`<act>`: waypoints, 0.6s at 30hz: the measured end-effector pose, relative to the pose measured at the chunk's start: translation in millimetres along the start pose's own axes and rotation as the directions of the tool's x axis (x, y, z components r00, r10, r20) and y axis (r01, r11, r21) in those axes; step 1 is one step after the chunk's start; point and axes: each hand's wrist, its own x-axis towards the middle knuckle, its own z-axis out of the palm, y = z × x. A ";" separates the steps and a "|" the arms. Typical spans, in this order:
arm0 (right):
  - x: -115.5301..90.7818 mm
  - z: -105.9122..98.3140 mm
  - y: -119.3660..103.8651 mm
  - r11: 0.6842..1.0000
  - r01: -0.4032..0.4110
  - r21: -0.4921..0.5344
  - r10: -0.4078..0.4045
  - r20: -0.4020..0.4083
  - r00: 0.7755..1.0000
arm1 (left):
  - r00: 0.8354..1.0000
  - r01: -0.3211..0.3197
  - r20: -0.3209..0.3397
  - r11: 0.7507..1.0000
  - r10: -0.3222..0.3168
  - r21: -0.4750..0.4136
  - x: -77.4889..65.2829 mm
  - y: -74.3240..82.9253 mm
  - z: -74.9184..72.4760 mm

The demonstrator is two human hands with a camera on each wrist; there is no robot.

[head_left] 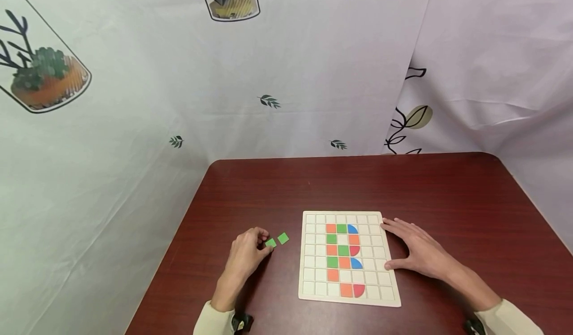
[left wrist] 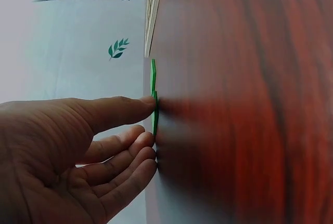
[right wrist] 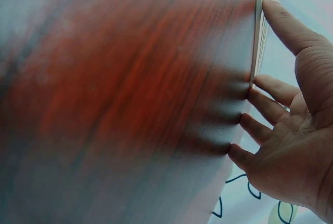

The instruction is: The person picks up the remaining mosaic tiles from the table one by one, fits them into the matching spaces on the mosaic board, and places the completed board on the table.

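My left hand (head_left: 243, 253) is at the table left of the board, pinching a flat green square tile (head_left: 270, 243) between thumb and fingers. The thumb lies over part of that tile (left wrist: 155, 112) in the left wrist view. Just beyond it, a second green square tile (head_left: 283, 238) lies flat on the table. A pale grid board (head_left: 309, 297) holds orange and green squares plus blue and red quarter-round tiles in its middle columns. My right hand (head_left: 423, 250) rests at the board's right edge, fingers spread, thumb and fingertips touching the rim.
The dark red wooden table (head_left: 259, 186) extends around the board on all sides. Behind and beside it hangs a light cloth (head_left: 304, 66) printed with leaves and plants.
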 end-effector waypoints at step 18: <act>-0.1 0.2 -0.6 1.000 -0.001 -0.002 0.001 -0.006 1.000 | 0.998 -0.060 -0.017 0.995 0.062 0.082 0.5 4.6 0.6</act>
